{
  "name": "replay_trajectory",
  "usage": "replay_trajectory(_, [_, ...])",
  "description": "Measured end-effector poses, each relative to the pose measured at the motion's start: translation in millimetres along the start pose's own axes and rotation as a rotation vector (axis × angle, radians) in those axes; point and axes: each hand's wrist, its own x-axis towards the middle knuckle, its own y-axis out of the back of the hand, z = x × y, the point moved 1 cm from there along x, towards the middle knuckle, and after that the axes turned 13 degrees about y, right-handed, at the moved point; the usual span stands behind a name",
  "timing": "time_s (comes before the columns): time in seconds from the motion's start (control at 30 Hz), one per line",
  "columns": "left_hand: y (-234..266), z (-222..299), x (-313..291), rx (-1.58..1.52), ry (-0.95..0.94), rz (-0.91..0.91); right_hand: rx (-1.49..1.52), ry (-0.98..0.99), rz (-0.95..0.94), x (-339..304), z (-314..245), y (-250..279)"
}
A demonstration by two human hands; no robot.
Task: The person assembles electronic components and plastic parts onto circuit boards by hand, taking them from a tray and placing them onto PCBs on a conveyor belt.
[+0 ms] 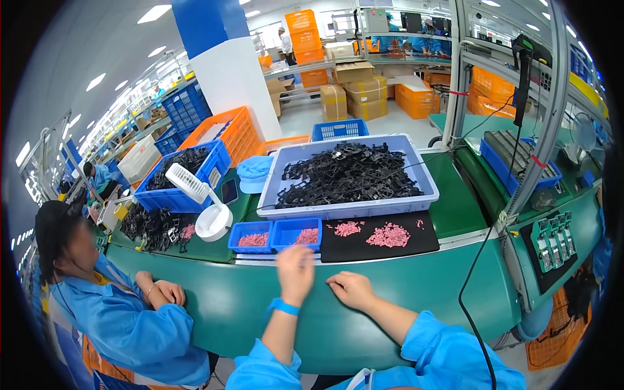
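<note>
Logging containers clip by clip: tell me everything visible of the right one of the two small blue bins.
The right bin is blue, rectangular and open-topped, apparently plastic. It sits upright, with small pink pieces inside, mostly toward its right, and bare blue showing at left. The left bin stands close beside it, the black mat to its right, the big tray behind. The left hand overlaps its near wall in view; contact cannot be told.
</note>
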Motion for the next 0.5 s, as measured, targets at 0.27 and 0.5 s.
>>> replay_trajectory(0.27, [-69,83,-49,-0.043,0.151,-0.233,0.253,-0.062,0.082,-26,59,-33])
replay_trajectory(0.5, [-68,64,-55,-0.337,0.198,-0.160,0.206,-0.131,-0.061,-10,19,-16])
